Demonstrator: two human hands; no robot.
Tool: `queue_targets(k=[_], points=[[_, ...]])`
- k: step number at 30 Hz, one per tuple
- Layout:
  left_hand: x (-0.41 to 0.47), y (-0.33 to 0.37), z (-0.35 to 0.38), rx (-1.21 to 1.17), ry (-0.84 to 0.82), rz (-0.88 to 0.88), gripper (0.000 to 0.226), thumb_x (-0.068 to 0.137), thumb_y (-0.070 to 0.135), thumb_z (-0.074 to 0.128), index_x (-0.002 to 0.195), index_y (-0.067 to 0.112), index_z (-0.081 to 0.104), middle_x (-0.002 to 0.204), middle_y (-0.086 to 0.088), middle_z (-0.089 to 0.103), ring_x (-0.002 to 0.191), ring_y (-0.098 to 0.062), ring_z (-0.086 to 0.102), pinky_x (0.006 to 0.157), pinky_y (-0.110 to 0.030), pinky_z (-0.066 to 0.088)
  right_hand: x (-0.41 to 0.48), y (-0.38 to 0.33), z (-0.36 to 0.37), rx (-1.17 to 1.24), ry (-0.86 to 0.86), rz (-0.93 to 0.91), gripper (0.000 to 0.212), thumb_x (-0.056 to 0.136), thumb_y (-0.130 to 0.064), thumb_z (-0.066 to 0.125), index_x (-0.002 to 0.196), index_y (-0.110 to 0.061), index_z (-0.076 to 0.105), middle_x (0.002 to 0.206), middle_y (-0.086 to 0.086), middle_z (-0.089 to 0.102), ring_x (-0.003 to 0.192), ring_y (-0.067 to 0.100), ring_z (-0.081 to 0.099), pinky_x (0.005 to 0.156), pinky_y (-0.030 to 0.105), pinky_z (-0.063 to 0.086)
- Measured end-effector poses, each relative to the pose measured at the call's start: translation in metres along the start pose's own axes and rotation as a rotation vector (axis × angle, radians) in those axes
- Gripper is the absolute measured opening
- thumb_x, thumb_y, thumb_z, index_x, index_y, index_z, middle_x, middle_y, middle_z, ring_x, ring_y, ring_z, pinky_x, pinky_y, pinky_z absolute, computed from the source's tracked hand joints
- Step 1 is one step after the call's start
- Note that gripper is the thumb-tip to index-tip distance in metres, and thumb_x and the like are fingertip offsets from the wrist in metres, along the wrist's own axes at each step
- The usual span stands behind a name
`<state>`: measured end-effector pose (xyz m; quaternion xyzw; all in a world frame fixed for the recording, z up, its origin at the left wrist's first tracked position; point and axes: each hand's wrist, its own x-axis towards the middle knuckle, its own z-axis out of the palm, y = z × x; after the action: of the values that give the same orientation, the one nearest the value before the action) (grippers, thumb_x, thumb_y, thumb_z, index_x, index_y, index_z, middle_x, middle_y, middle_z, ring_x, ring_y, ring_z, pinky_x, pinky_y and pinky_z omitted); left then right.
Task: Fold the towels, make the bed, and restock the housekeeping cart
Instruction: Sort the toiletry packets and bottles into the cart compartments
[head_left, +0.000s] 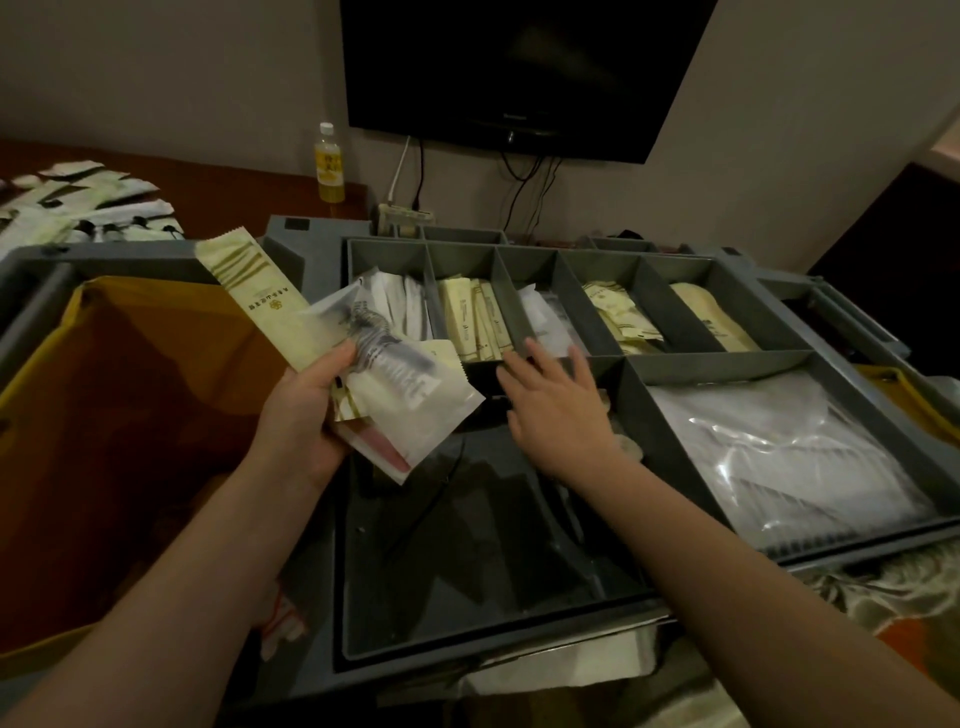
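Note:
The grey housekeeping cart tray (628, 384) fills the middle, split into small back compartments and larger front ones. My left hand (306, 410) is shut on a bundle of amenity packets (405, 395): a long cream sachet sticks up to the left and translucent packets fan out to the right. My right hand (558, 410) hovers open, fingers spread, over the divider near the middle compartments, holding nothing. Cream sachets (475, 322) and white packets (395, 306) lie in the back compartments. A large front-right compartment holds clear plastic-wrapped items (789, 457).
An orange-lined bin (130, 415) takes up the cart's left side. More packets (78, 208) lie spread on the brown surface at back left, beside a yellow drink bottle (330, 166). A wall TV (519, 67) with hanging cables is behind the cart.

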<state>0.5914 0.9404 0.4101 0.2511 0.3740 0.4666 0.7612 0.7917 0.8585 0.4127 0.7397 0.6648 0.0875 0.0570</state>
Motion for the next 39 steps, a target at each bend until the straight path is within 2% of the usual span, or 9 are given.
queue_targets(k=[3,7,11,19,22,25,29,34,39], points=[[-0.001,0.001,0.000,-0.003,-0.002,0.028,0.041,0.091,0.017,0.058,0.132,0.015,0.051,0.115,-0.007,0.067,0.090,-0.016,0.071,0.059,-0.030,0.057,-0.003,-0.007,0.003,-0.149,-0.131,-0.079,0.051,0.099,-0.028,0.033,0.149,-0.018,0.028,0.160,-0.001,0.014,0.147,0.020,-0.005,0.107,0.048,-0.019],[-0.004,0.003,0.001,-0.017,-0.011,0.058,0.041,0.092,0.015,0.057,0.132,0.012,0.051,0.107,-0.004,0.068,0.079,-0.012,0.072,0.056,-0.026,0.056,-0.003,-0.008,0.003,-0.248,-0.213,-0.045,0.049,0.100,-0.031,0.031,0.146,-0.016,0.033,0.158,0.002,0.021,0.147,0.024,-0.007,0.107,0.051,-0.020],[-0.004,0.003,0.001,-0.019,-0.008,0.055,0.041,0.092,0.015,0.056,0.132,0.012,0.050,0.116,-0.008,0.066,0.084,-0.013,0.071,0.058,-0.027,0.056,-0.003,-0.010,0.002,-0.277,-0.236,-0.036,0.050,0.099,-0.032,0.032,0.147,-0.016,0.032,0.157,0.004,0.023,0.147,0.025,-0.005,0.103,0.049,-0.023],[-0.004,0.004,0.003,-0.029,0.019,0.046,0.042,0.092,0.014,0.057,0.133,0.014,0.051,0.108,-0.005,0.068,0.080,-0.013,0.072,0.056,-0.028,0.056,-0.003,-0.013,0.004,-0.246,-0.185,-0.061,0.048,0.098,-0.031,0.039,0.143,-0.016,0.039,0.155,0.004,0.028,0.147,0.025,-0.001,0.102,0.050,-0.023],[-0.005,0.007,0.003,-0.035,0.023,0.042,0.038,0.092,0.015,0.056,0.129,0.014,0.052,0.107,-0.005,0.067,0.078,-0.013,0.072,0.055,-0.027,0.056,-0.005,-0.018,-0.001,-0.140,-0.030,-0.092,0.037,0.095,-0.030,0.046,0.129,-0.018,0.057,0.141,0.000,0.048,0.144,0.024,0.016,0.110,0.051,-0.016],[-0.003,0.011,0.000,-0.029,0.044,0.035,0.028,0.091,0.018,0.058,0.119,0.016,0.056,0.109,-0.005,0.067,0.088,-0.016,0.070,0.069,-0.033,0.059,-0.003,-0.023,0.000,-0.030,0.141,-0.104,0.024,0.092,-0.031,0.051,0.106,-0.023,0.069,0.116,-0.003,0.065,0.126,0.022,0.043,0.112,0.044,0.009],[0.001,0.018,-0.006,-0.058,0.101,0.035,0.016,0.091,0.019,0.059,0.106,0.015,0.058,0.113,-0.007,0.066,0.100,-0.021,0.066,0.089,-0.042,0.053,0.011,-0.036,0.005,0.149,0.082,-0.122,0.034,0.094,-0.036,0.050,0.125,-0.024,0.058,0.122,-0.003,0.059,0.115,0.019,0.046,0.094,0.035,0.030],[0.001,0.020,-0.009,-0.093,0.126,0.058,0.038,0.090,0.019,0.061,0.127,0.012,0.053,0.118,-0.008,0.064,0.104,-0.023,0.065,0.086,-0.042,0.054,0.031,-0.053,0.019,0.217,-0.053,-0.103,0.046,0.096,-0.034,0.049,0.139,-0.020,0.044,0.130,0.004,0.048,0.116,0.024,0.043,0.087,0.034,0.033],[0.002,0.021,-0.009,-0.097,0.125,0.058,0.040,0.091,0.018,0.060,0.129,0.011,0.052,0.118,-0.008,0.065,0.102,-0.022,0.066,0.085,-0.042,0.055,0.040,-0.058,0.020,0.132,-0.047,-0.097,0.028,0.095,-0.024,0.050,0.120,-0.013,0.055,0.120,0.008,0.049,0.110,0.026,0.043,0.079,0.032,0.028]])
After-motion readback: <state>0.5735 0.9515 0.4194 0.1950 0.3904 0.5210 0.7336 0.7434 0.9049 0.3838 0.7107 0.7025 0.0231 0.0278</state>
